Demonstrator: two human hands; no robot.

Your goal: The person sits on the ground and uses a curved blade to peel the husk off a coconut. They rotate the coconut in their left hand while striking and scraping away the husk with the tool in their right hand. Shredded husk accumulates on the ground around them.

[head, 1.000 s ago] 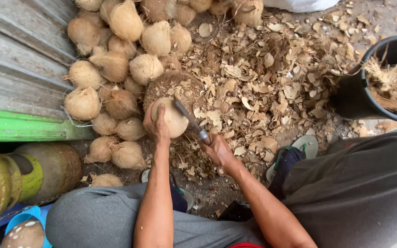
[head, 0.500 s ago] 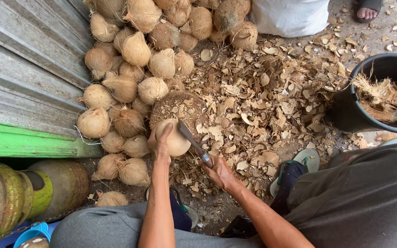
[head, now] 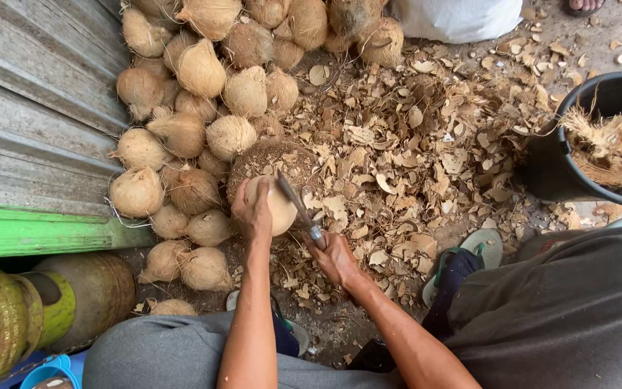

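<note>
Head view. The left hand (head: 252, 212) is closed over the near left side of a pale, partly peeled coconut (head: 276, 205), fingers wrapped on its upper surface. The coconut rests on a round, brown fibrous block (head: 268, 160) that stands on the ground just right of the coconut pile.

The right hand (head: 334, 256) is closed around the handle of a knife (head: 298, 205). The blade runs up and to the left from the hand and lies against the right side of the coconut, touching it. Both forearms extend from the bottom edge of the frame, the left nearly vertical, the right angled in from the lower right.

A pile of husked coconuts (head: 196, 108) lies to the left of and beyond the block, against a corrugated metal wall (head: 30, 122) with a green painted strip (head: 37, 234) at its base. Dry shell chips (head: 426, 158) cover the ground to the right of the block. A black bucket (head: 577, 166) holding coconut fibre stands at the right edge, well apart from the hands. A white sack (head: 458, 18) sits at the top edge. Green gas cylinders (head: 16, 317) lie at the lower left. A green sandal (head: 480, 252) is visible near the person's right knee.
</note>
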